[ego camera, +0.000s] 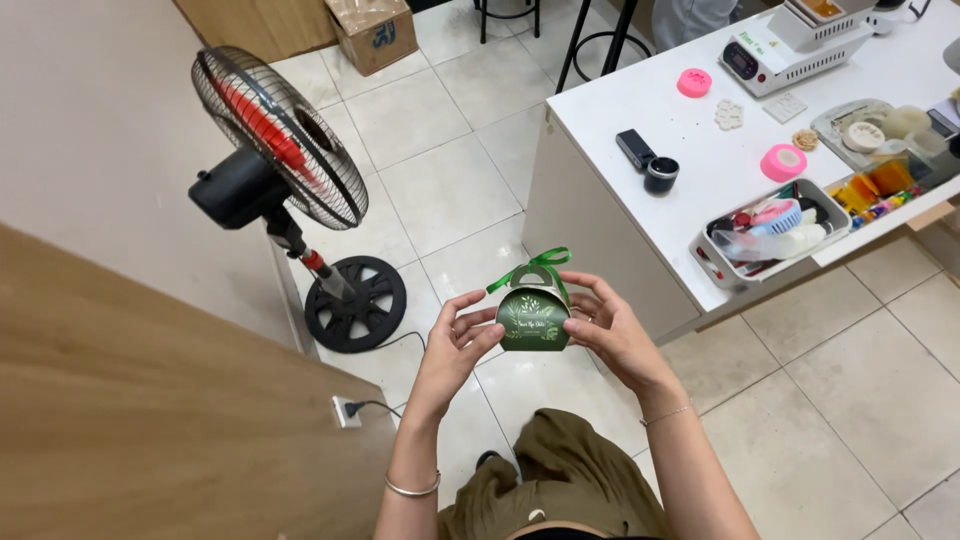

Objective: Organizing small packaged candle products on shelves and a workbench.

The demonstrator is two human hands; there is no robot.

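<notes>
Left hand [455, 335] grips left side of small green gift box [533, 320], fingers curled on its edge. Box sits mid-frame between both hands, held in air above tiled floor [450, 190], green ribbon bow [530, 268] on top. Right hand [612, 328] clasps box's right side, thumb on front. I see black standing fan [285, 170] far left, white table [640, 210] right, tray of supplies [770, 232] at its edge.

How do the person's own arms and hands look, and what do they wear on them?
Both forearms are bare, with no sleeves and no gloves. The left hand has a plain silver bangle around its forearm. The right hand has a thin, fine chain bracelet at the wrist. No rings can be made out.
</notes>
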